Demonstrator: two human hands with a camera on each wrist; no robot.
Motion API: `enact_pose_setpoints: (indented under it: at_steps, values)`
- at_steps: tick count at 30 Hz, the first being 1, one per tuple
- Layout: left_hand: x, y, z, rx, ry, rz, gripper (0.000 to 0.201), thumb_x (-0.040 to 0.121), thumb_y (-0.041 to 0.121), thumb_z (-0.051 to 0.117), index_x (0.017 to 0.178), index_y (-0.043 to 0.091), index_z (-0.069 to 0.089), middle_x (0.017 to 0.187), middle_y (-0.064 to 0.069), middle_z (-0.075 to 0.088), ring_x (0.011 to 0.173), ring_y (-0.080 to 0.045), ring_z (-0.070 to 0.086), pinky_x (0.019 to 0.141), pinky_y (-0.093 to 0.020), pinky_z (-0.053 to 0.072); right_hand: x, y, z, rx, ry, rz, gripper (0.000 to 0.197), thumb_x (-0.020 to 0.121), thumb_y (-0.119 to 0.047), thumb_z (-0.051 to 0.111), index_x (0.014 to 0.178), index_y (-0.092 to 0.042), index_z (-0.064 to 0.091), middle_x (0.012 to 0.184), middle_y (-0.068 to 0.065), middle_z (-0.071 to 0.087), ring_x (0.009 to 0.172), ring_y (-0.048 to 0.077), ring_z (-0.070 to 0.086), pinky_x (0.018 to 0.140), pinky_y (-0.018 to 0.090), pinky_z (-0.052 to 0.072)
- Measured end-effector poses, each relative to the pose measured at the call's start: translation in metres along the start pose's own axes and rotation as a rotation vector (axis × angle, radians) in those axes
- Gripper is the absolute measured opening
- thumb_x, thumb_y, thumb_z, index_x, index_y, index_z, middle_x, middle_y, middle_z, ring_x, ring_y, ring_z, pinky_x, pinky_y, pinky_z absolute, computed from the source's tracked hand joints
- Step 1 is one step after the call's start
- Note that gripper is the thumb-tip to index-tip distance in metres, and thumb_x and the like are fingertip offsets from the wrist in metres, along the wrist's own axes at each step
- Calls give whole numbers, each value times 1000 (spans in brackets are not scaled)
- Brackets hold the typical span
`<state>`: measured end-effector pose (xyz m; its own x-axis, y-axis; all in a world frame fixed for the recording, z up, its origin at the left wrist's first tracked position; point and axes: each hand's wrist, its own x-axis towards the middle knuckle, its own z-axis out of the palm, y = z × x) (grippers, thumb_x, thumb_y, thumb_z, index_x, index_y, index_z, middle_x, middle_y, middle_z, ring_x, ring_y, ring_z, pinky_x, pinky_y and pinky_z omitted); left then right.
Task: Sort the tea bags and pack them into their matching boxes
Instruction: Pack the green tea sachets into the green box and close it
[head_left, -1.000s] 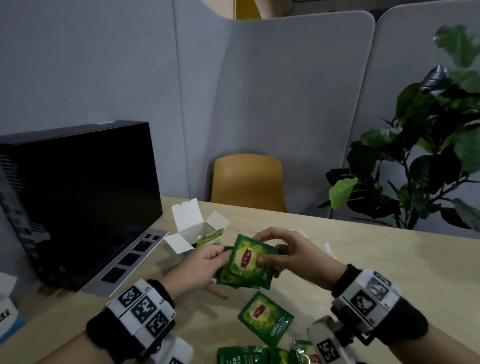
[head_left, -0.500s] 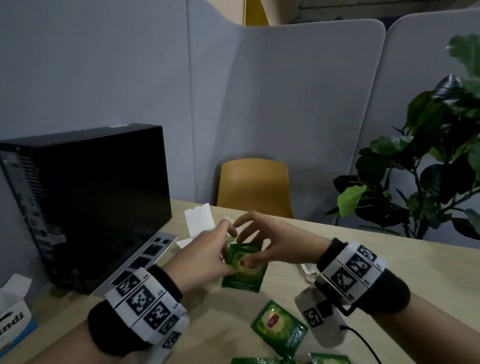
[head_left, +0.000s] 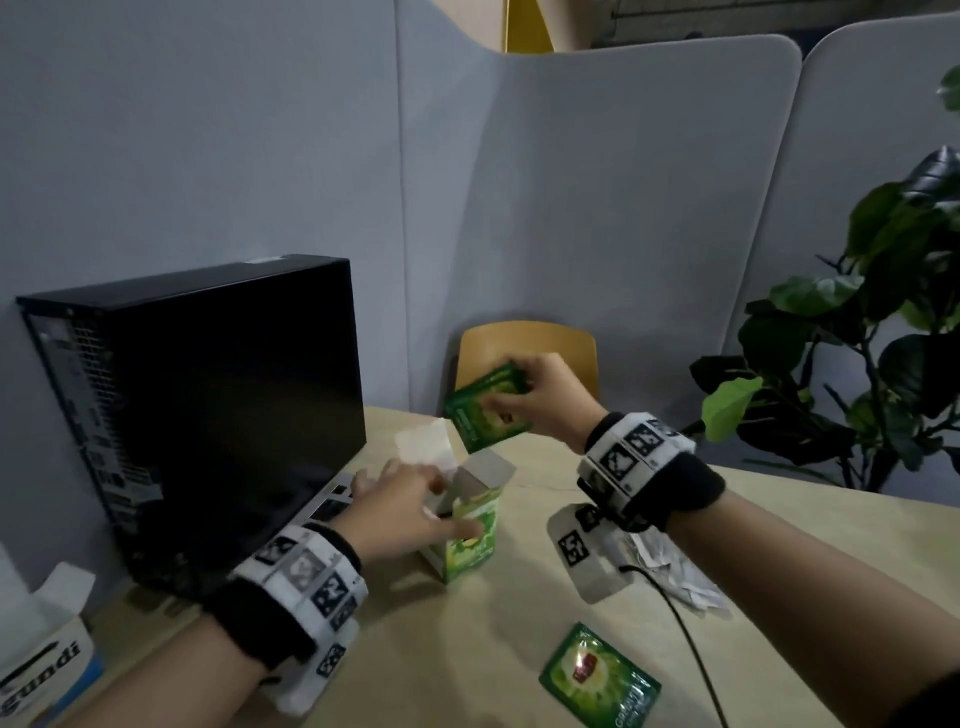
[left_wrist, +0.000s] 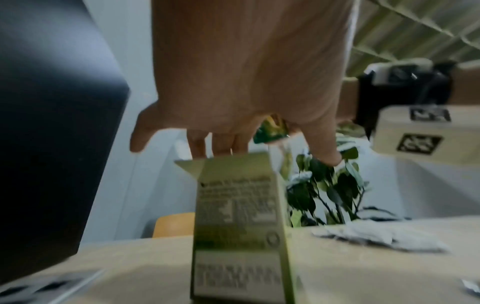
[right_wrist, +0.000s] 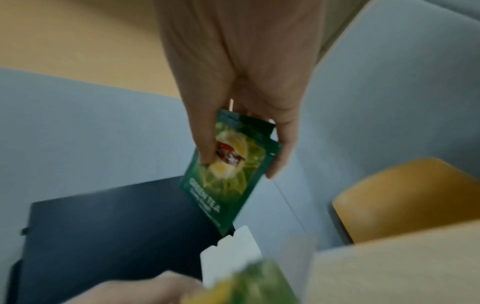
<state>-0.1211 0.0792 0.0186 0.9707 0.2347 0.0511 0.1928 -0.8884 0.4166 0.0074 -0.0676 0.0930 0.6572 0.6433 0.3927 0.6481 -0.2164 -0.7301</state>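
An open green tea box (head_left: 470, 543) stands upright on the table (head_left: 493, 644). My left hand (head_left: 431, 512) holds it near the top, thumb on the front face and fingers behind the raised flaps. The left wrist view shows the box (left_wrist: 239, 226) close below that hand (left_wrist: 270, 152). Above and just behind the box, my right hand (head_left: 506, 410) pinches a small stack of green tea sachets (head_left: 485, 415). In the right wrist view the sachets (right_wrist: 226, 191) hang from the hand (right_wrist: 239, 166), lower corner pointing at the box's white flap (right_wrist: 231, 253). One more green sachet (head_left: 597, 675) lies on the table at the front.
A black computer tower (head_left: 208, 405) stands close on the left of the box. White tea bags (head_left: 670, 577) lie in a heap under my right wrist. A tissue box (head_left: 41, 660) sits front left; a yellow chair (head_left: 524, 348) and a plant (head_left: 857, 374) stand behind the table.
My left hand let go of the sachets and took hold of the box, which now stands upright. My right hand rose with the sachets to above the box.
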Motion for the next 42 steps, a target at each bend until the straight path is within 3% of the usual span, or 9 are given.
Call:
enact_pose_setpoints:
  at_steps: [3,6,12,22,26,32,36,39,42]
  values:
    - [4,1,14,252,-35,63,56,78,62,52,127,42,34,124,10,51,130,-18,27,106,-63,-6,6,9,25,-19,-62,-12,28,75,-8,74,71,-30,58,80,1,66,74,14,63,73,36,57]
    - [4,2,17,382,50,64,36,88,46,45,122,35,47,125,9,48,130,-20,27,104,-66,-13,7,18,41,-212,-241,-44,16,78,-12,70,90,-21,66,94,4,70,87,18,65,82,35,56]
    - [-2,0,24,320,158,34,26,91,42,48,115,36,57,115,4,42,123,-18,33,108,-61,-11,1,11,58,-565,-471,-204,22,85,-13,58,105,-16,66,102,8,70,93,24,62,71,20,42]
    - [-3,-5,24,90,273,56,30,78,42,68,88,29,43,98,11,43,85,-9,41,108,-51,24,-3,-12,64,-885,-798,-127,27,94,-17,46,117,-9,58,115,13,63,105,29,58,94,39,46]
    - [-3,-4,26,60,281,55,48,79,43,66,111,26,35,117,8,38,103,-11,49,110,-52,22,-9,-11,57,-1043,-913,-47,38,100,-27,34,133,-16,48,130,8,55,119,27,49,98,39,35]
    - [-2,0,34,217,131,31,45,90,43,49,128,24,36,134,7,44,132,-13,25,111,-56,4,-14,-9,55,-934,-1018,4,41,102,-18,27,138,-4,39,144,15,41,131,27,37,86,22,27]
    - [-3,6,36,297,88,23,40,94,40,43,129,21,41,141,4,38,136,-15,18,111,-59,4,-21,-9,50,-860,-975,111,37,102,-27,24,103,-11,58,116,13,54,109,24,46,95,28,27]
    - [-5,9,30,335,-6,3,47,94,41,43,135,19,35,145,-1,30,139,-18,13,112,-60,4,-27,-4,30,-735,-756,72,36,101,-33,28,119,-17,55,125,6,57,115,22,49,104,38,29]
    - [-14,10,17,192,14,13,73,88,48,52,145,21,17,152,-1,17,142,-18,7,113,-56,6,-46,7,0,-438,-395,-24,29,99,-25,38,117,-13,58,120,5,61,109,21,54,93,32,40]
